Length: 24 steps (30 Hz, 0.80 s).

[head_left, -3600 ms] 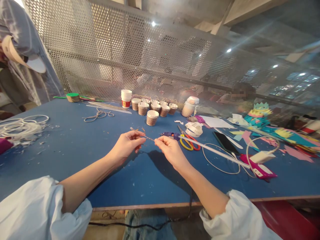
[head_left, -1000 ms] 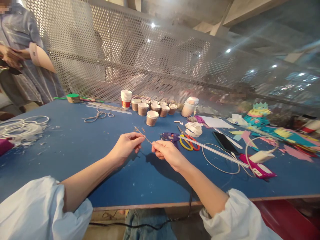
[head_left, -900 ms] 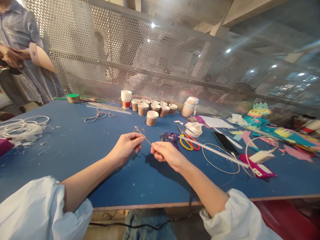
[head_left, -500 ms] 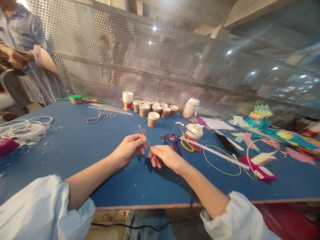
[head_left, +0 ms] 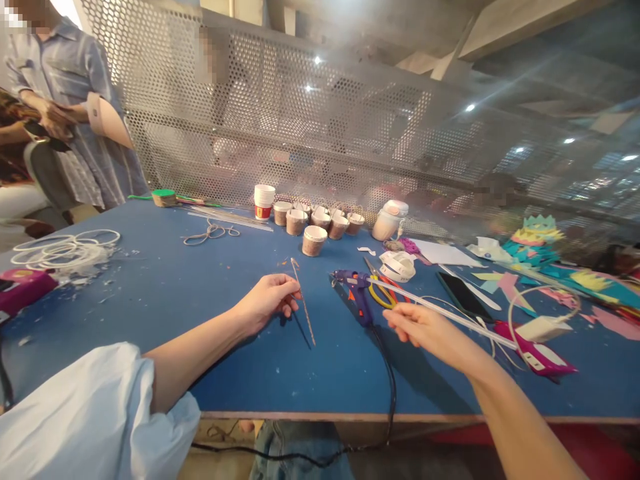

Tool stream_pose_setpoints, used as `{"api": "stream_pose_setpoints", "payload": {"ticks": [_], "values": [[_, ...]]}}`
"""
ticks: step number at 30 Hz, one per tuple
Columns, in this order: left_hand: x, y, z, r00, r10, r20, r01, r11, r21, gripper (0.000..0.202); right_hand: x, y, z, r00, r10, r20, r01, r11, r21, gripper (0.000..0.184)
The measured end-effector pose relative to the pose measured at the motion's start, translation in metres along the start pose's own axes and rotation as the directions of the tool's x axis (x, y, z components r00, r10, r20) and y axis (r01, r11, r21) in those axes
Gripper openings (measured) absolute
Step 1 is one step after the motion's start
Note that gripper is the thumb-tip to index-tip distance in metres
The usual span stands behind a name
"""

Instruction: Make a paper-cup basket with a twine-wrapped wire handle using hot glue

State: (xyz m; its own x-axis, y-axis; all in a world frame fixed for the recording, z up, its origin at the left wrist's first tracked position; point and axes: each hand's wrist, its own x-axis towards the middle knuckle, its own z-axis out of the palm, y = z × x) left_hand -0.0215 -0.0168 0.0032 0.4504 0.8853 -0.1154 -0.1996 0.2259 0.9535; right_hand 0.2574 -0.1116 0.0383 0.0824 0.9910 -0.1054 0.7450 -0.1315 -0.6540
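Left hand (head_left: 267,303) pinched thin stick (head_left: 303,308), long axis near-far; right hand (head_left: 423,325) half-open, empty, just right of glue gun (head_left: 356,293).

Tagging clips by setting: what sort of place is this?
Probably a craft workshop: a blue worktable strewn with a glue gun, scissors, paper cups and coloured paper cut-outs, backed by a perforated metal screen. The left hand pinches a thin stick.

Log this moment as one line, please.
left hand: pinches thin stick | right hand: open, empty, beside glue gun
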Motion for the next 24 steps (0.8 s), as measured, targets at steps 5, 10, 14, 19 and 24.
{"api": "stream_pose_setpoints", "payload": {"ticks": [5,10,14,19,24], "values": [[-0.002,-0.005,0.004,0.999,-0.038,0.025,0.037,0.999,0.025,0.019,0.025,0.012,-0.001,0.997,-0.046,-0.056,0.045,0.999,-0.017,0.035],[-0.003,-0.007,0.004,0.997,-0.072,0.023,0.071,0.997,0.043,0.017,0.052,-0.001,0.028,0.992,-0.121,0.018,0.122,0.992,-0.035,0.032],[-0.006,-0.005,0.006,0.995,-0.097,0.001,0.097,0.993,0.066,0.017,0.060,-0.007,0.037,0.998,-0.047,-0.032,0.045,0.998,-0.045,0.023],[-0.005,-0.002,0.011,0.990,-0.143,-0.011,0.144,0.983,0.113,0.016,0.065,-0.026,0.031,1.000,0.000,-0.018,0.004,0.967,0.254,0.020],[0.002,0.003,0.011,0.964,-0.265,0.007,0.264,0.963,0.047,0.015,0.066,-0.047,0.027,0.996,-0.086,0.038,0.057,0.873,0.485,0.023]]}}
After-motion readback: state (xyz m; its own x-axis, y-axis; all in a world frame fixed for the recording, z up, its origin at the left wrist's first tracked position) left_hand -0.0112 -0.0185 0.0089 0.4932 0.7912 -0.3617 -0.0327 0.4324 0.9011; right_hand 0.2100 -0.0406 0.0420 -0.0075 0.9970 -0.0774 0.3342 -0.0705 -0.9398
